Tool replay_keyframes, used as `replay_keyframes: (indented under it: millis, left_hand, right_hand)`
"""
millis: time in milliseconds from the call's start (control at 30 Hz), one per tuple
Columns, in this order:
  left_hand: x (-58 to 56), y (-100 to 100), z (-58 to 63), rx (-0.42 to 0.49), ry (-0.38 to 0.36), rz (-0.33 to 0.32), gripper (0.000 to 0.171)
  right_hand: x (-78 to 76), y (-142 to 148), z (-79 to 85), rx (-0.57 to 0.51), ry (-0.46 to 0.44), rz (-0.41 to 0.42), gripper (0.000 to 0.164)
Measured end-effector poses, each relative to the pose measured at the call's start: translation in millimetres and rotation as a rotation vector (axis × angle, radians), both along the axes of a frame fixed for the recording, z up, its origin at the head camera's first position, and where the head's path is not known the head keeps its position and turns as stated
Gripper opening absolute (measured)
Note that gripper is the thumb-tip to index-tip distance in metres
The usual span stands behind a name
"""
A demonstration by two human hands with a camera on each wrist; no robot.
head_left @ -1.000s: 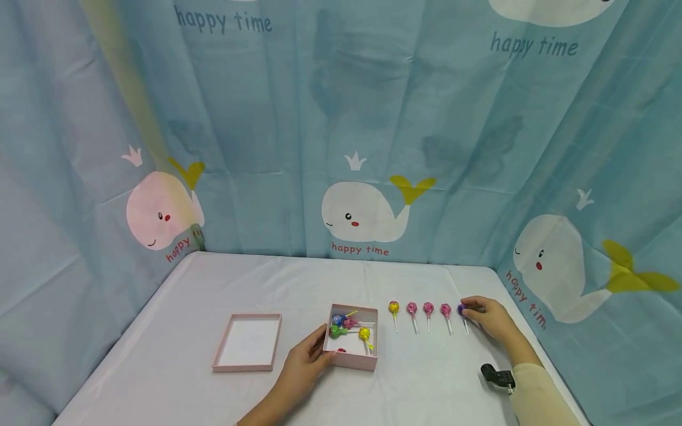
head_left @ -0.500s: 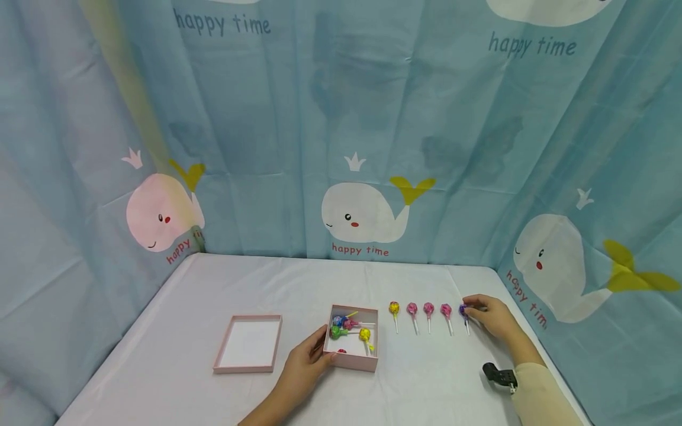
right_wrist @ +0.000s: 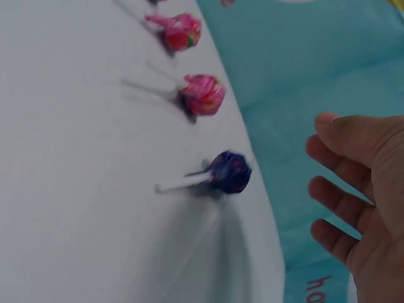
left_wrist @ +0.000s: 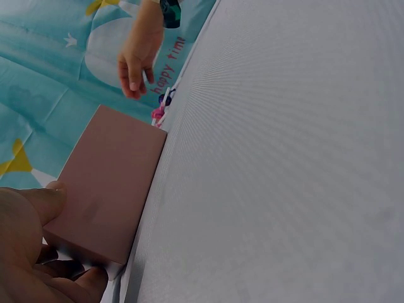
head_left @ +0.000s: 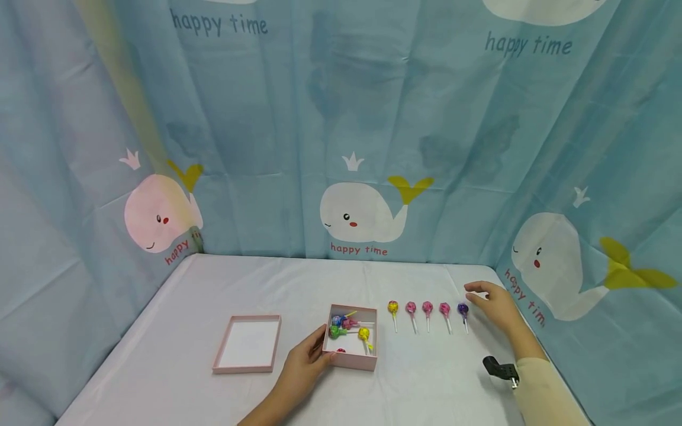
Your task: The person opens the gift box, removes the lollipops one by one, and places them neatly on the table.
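My left hand (head_left: 300,368) grips the left side of a pink open box (head_left: 354,361), its thumb at the near corner. Inside lie several lollipops, among them a green one (head_left: 334,332) and a yellow one (head_left: 364,334). To the right, a row of lollipops rests on the white table: a yellow one (head_left: 393,306), three pink ones and a purple lollipop (head_left: 463,309) at the right end. My right hand (head_left: 494,305) hovers just beyond the purple one, apart from it. The right wrist view shows that hand (right_wrist: 382,214) holding nothing, fingers loosely bent.
A pink box lid (head_left: 247,343), white inside, lies on the table left of my left hand. A light blue curtain (head_left: 362,130) with whale prints stands behind the table and along both sides. A black device (head_left: 499,368) sits at my right wrist.
My right hand has let go of the purple lollipop and risen away from it, leaving it at the end of the row. The left hand and the box stay in place.
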State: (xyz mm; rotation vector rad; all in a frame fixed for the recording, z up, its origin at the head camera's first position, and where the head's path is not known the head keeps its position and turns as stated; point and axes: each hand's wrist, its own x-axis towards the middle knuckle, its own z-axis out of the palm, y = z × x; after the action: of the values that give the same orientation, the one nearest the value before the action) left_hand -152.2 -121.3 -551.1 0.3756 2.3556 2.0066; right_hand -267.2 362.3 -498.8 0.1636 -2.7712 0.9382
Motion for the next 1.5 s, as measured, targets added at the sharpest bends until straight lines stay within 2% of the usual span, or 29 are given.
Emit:
replay_keyframes:
  millis: [200,500,800,1067,1267,1500]
  left_hand:
    - [0.1,0,0.1,-0.007,-0.002,0.006,0.077]
    - [0.1,0,2.4,0.004,-0.002,-0.002,0.077]
    - [-0.2,-1,1.8,-0.014,0.000,-0.004,0.078]
    - [0.6,-1,3.8,0.019,-0.010,-0.013,0.076]
    - [0.4,-1,3.9,0.001,0.008,-0.013,0.077]
    - [-1.2,0,1.9,0.008,0.006,-0.004,0.076]
  right_hand:
    - [1.0,-17,21.5,0.022,0.037,0.033,0.036]
    - [3.1,-62,52.7,-0.011,0.042,0.094,0.036]
    - [7.5,-120,77.5,-0.055,0.062,0.231,0.026]
    - [10.2,-162,80.9,-0.088,0.047,0.393,0.020]
    - [10.0,-189,77.6,-0.070,0.039,0.542,0.021]
    - [13.7,-222,63.9,-0.027,-0.066,0.698,0.018]
